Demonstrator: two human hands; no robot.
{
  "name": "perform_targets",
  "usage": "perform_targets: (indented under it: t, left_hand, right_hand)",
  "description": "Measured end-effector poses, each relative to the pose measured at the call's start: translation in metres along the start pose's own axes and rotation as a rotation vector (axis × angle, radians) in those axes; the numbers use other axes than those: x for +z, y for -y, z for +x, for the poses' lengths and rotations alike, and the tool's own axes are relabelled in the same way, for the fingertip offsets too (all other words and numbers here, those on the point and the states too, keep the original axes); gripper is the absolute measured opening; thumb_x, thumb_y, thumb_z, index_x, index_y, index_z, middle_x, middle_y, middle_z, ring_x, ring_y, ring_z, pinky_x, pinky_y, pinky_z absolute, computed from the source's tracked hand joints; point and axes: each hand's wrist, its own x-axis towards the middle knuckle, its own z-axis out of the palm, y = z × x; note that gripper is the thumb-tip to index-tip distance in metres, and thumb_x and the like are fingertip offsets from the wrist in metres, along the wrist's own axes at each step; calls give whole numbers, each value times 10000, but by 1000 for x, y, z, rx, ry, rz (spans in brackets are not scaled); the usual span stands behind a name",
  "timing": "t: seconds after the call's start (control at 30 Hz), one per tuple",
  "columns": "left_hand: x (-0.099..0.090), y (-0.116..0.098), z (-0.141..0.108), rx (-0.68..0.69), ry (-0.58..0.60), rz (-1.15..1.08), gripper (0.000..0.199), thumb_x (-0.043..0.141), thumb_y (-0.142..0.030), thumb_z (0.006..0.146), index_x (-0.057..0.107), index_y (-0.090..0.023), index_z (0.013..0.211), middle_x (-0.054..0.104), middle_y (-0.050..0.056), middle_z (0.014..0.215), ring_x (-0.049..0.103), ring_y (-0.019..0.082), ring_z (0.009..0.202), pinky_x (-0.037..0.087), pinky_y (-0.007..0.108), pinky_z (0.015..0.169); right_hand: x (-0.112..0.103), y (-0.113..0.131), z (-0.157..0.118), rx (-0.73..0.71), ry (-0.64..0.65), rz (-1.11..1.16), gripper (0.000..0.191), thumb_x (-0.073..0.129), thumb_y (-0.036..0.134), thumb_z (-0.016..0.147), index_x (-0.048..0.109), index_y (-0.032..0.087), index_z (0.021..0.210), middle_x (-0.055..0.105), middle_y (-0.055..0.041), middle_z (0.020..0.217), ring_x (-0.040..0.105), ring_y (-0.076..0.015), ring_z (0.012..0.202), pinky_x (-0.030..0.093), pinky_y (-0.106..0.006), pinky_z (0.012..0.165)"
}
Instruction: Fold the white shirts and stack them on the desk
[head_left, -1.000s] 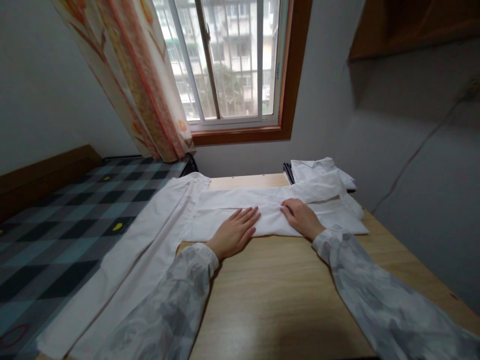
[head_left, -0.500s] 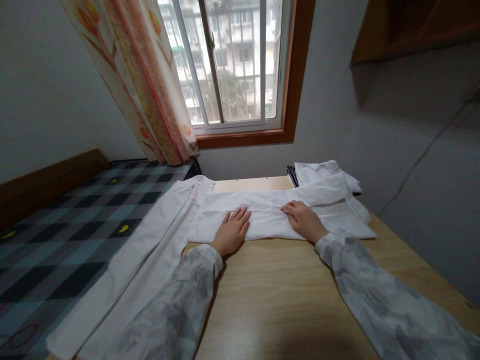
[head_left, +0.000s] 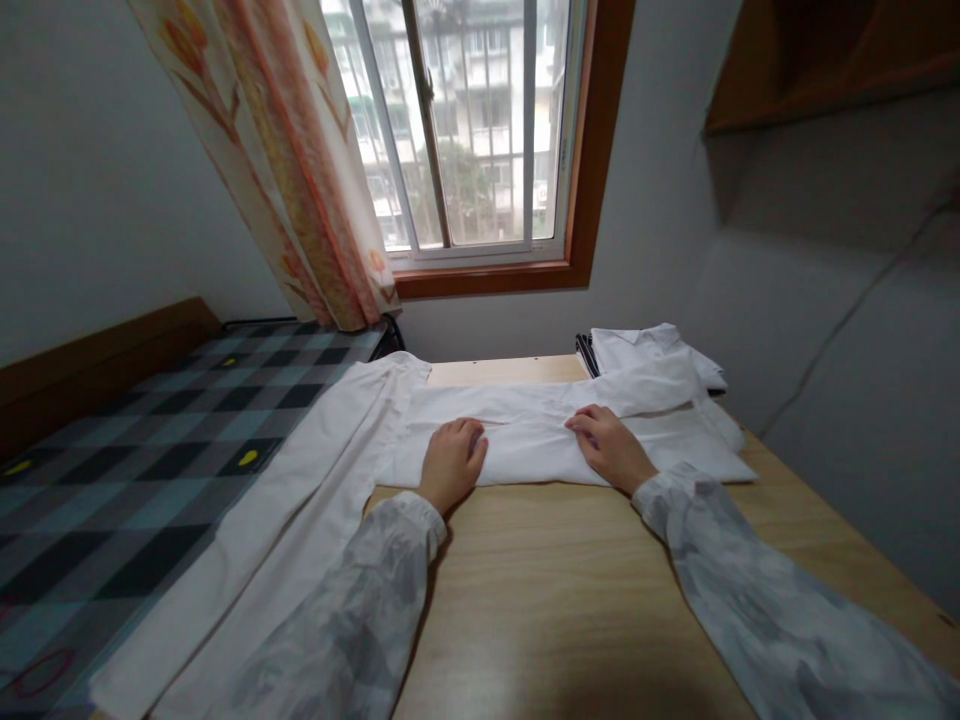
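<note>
A white shirt (head_left: pixel 517 460) lies across the wooden table, its body folded into a flat band. One long sleeve (head_left: pixel 262 510) stretches toward the near left, along the table's left side. My left hand (head_left: pixel 453 462) rests on the band's left-centre part, fingers curled, thumb apart from them, holding nothing visible. On the right-centre part, my right hand (head_left: pixel 609 445) has its thumb and fingers pinched at the cloth near a crease. More white cloth is layered at the shirt's right end.
Folded white and dark striped clothes (head_left: pixel 637 347) are stacked at the table's (head_left: pixel 547 600) back right corner. A bed with a checked cover (head_left: pixel 150 480) stands on the left. Beyond are a curtain (head_left: pixel 300 180), a window (head_left: pixel 480 130) and a wall shelf (head_left: pixel 825 70).
My left hand has gone from lying flat with fingers spread to a curled shape, a little to the left. My right hand has hardly moved.
</note>
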Motion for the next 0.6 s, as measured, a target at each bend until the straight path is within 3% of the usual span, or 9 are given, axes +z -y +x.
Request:
perform_targets:
  t: [0.13, 0.27, 0.4, 0.5, 0.6]
  left_hand:
    - [4, 1, -2, 18, 17, 54, 306, 540, -302, 1077, 682, -218, 1335, 710, 139, 1435, 634, 307, 1352, 451, 523, 1216]
    - [1, 3, -2, -30, -32, 108, 288, 599, -339, 1038, 689, -205, 1276, 728, 171, 1356, 665, 350, 1282, 490, 557, 1174]
    - [-6, 6, 0, 61, -95, 130, 348, 604, -161, 949, 672, -190, 1289, 621, 199, 1533, 589, 357, 1424, 451, 563, 1240]
    - [-7, 11, 1, 171, 11, 131, 592, 543, -97, 938, 573, -202, 1519, 462, 141, 1736, 422, 318, 1614, 319, 562, 1350]
    - [0, 19, -2, 92, 132, 138, 584, 502, -239, 1039, 515, -211, 1622, 422, 133, 1771, 399, 333, 1637, 339, 590, 1331]
  right_hand:
    - [0, 1, 0, -9, 29, 24, 310, 520, 91, 982, 748, 218, 1150, 716, -119, 1201, 646, -289, 1164, 540, -449, 1078]
    - [-3, 4, 1, 19, 21, -54, 263, 551, 149, 989, 738, 226, 1158, 735, -121, 1222, 660, -292, 1164, 540, -448, 1067]
    - [-6, -7, -2, 52, -7, -250, 322, 634, 312, 1013, 711, 210, 1310, 695, -159, 1458, 589, -348, 1404, 388, -573, 1251]
    - [-4, -25, -11, 128, 49, -354, 504, 579, 435, 1065, 615, 188, 1503, 557, -190, 1655, 455, -372, 1572, 283, -641, 1304]
    - [-2, -35, -21, 175, 123, -357, 561, 507, 501, 1095, 562, 212, 1572, 523, -179, 1692, 448, -344, 1589, 319, -621, 1290]
